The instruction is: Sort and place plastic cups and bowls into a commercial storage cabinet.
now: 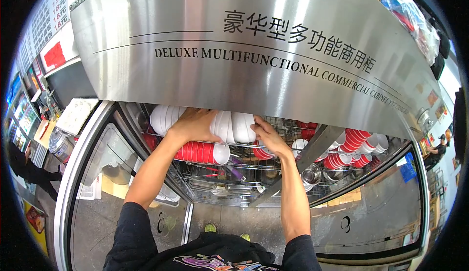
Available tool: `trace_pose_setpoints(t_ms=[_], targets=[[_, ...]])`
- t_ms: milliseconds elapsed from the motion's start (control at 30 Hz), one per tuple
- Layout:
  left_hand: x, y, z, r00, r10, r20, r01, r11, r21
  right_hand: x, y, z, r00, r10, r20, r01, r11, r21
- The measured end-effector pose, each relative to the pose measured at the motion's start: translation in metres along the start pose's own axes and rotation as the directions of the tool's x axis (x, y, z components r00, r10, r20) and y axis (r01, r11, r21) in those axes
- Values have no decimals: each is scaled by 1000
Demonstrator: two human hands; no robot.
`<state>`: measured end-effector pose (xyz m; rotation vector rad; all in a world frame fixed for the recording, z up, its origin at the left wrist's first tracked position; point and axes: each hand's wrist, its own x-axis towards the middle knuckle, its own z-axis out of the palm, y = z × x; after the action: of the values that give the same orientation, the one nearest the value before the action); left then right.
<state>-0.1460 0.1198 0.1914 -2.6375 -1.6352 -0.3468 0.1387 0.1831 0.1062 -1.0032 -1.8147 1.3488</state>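
Observation:
A row of nested white bowls (243, 127) lies on its side on the upper wire shelf of a steel cabinet (205, 77). My left hand (194, 126) reaches over the row, thumb on the near side and fingers hidden behind the bowls. At the right end, my right hand (271, 137) has its fingertips against the last bowl. Just below my left hand is a row of nested red bowls (196, 152) with white insides. More red bowls (262, 151) sit under my right hand. The cabinet's top panel hides the back of the shelf.
Glass doors stand open at left (121, 183) and right (366, 212). A metal centre post (317, 148) divides the front. Further right are stacks of red and white bowls (355, 141). Metal bowls (311, 175) rest lower down. People (33, 172) stand beyond the left door and in the right background.

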Motion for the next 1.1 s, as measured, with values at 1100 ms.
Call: trace_pose_setpoints(t_ms=[1100], targets=[[6, 4, 7, 993, -3, -117, 2, 1000, -7, 3, -19, 5, 975, -96, 200, 122, 985, -124]])
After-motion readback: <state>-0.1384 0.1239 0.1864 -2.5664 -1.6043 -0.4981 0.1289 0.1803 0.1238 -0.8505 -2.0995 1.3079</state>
